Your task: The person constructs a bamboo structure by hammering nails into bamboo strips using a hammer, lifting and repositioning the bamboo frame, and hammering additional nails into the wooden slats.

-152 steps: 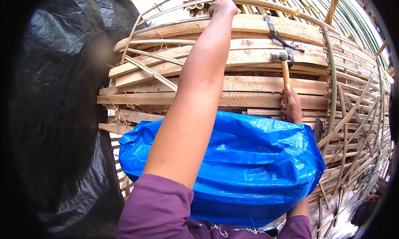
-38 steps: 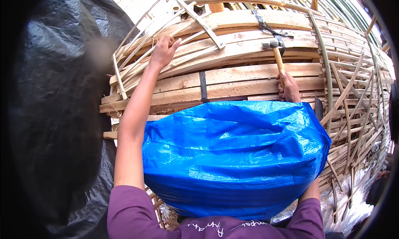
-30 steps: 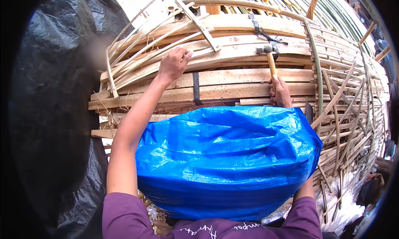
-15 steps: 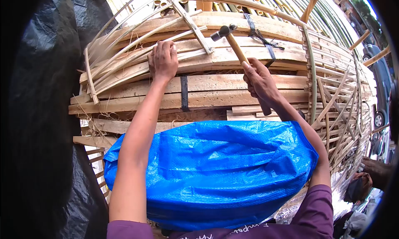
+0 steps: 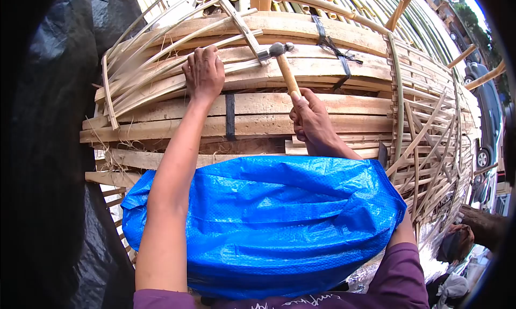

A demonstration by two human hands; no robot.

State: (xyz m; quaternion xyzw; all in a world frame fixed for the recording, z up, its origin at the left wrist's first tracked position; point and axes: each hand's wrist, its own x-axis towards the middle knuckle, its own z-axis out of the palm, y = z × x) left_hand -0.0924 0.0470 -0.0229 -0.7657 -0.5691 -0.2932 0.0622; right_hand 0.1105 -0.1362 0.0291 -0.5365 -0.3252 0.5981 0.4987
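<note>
sheeting (image 5: 279, 212) partly hides right forearm (image 5: 344, 146); right hand (image 5: 312, 120) clasps hammer (image 5: 287, 74), left hand (image 5: 204, 75) over timbers (image 5: 314, 67), hold unclear.

Big crinkly black plastic sheet (image 5: 51, 148) hogging pretty much the whole left side. Up top there's a load of bamboo poles (image 5: 371, 13) lying side by side, hollow ends showing. Far right you've got a bluish-grey car (image 5: 488, 115), some green trees (image 5: 466, 5) beyond it, plus a brown trunk-looking thing (image 5: 484, 223) lower down.

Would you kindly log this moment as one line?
left hand: over strips; right hand: gripping hammer; slat end: at hammer head, contact unclear
</note>
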